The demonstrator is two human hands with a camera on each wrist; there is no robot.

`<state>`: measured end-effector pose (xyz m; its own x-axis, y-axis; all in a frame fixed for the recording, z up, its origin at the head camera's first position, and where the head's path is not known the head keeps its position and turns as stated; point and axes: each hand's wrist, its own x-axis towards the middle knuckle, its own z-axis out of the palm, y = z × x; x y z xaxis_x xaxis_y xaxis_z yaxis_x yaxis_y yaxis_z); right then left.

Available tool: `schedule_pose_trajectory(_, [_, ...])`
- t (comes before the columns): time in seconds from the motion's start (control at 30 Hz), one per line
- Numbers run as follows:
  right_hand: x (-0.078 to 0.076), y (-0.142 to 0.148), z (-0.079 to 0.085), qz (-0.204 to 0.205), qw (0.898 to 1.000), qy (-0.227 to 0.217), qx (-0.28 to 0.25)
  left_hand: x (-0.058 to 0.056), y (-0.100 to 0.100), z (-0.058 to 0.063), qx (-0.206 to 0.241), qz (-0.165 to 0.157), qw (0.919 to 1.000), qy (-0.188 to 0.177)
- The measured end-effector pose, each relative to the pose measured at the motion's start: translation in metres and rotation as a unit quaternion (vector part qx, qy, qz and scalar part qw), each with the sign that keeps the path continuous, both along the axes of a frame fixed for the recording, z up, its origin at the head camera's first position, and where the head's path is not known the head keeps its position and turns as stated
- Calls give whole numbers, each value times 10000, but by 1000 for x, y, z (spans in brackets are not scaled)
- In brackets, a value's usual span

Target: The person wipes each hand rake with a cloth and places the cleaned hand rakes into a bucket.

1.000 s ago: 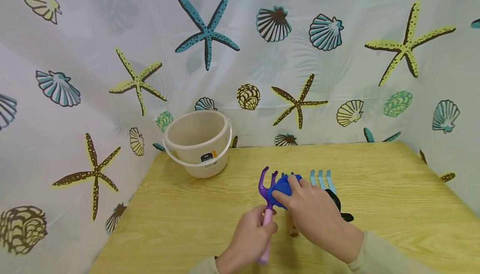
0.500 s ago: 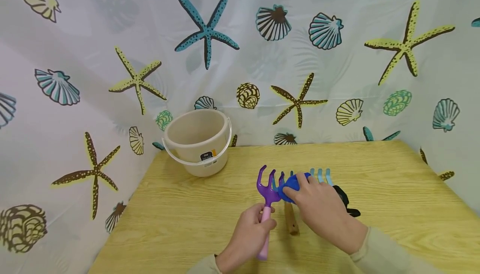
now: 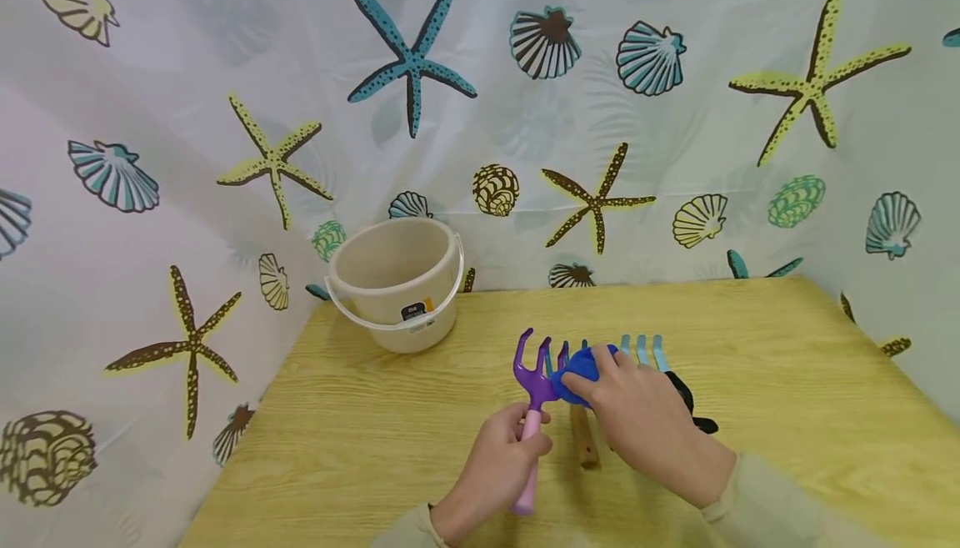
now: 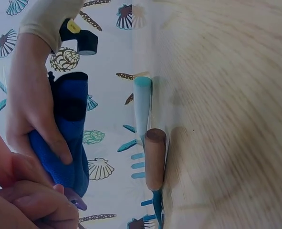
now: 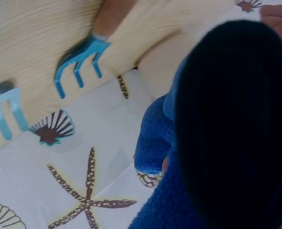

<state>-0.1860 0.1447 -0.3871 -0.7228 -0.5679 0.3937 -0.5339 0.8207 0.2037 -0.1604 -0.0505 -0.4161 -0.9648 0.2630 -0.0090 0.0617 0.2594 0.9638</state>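
Observation:
My left hand (image 3: pixel 497 463) grips the pink handle of a purple hand rake (image 3: pixel 534 383), held above the table with its tines pointing away. My right hand (image 3: pixel 647 414) holds a bunched blue cloth (image 3: pixel 576 374) against the right side of the rake's head. The cloth covers part of that side. In the left wrist view, the fingers of my right hand bend over the blue cloth (image 4: pixel 67 164), and little of the purple rake shows below it.
Beyond my hands on the wooden table (image 3: pixel 375 448) lie a teal rake with a wooden handle (image 3: pixel 583 441) and a light blue rake (image 3: pixel 642 349). A beige bucket (image 3: pixel 397 314) with a white bail stands at the back left. Shell-printed sheeting (image 3: pixel 525 123) hangs around the table.
The blue cloth and my right hand have shifted right along the rake's head, then slightly back left. More of the purple tines now shows. My left hand keeps its grip, nearly still.

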Motion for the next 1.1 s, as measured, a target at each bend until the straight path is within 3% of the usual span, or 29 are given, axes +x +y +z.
schedule_pose_trajectory(0.2, [-12,5,-6,-277,9995,138,-64,3,1,0,-28,-191,9996,-183])
schedule_pose_trajectory(0.43, [-19,6,-2,-355,9972,661,-33,6,2,1,-117,-103,9998,-82])
schedule_pose_trajectory(0.7, [-11,0,7,-257,9965,791,-56,7,5,3,-177,-74,9994,-292])
schedule_pose_trajectory(0.97, [-6,-9,8,-110,9947,1023,-3,7,5,3,-207,-34,9998,-22])
schedule_pose_trajectory(1.1, [-9,-14,7,-110,9963,845,117,8,5,5,-240,-63,9996,107])
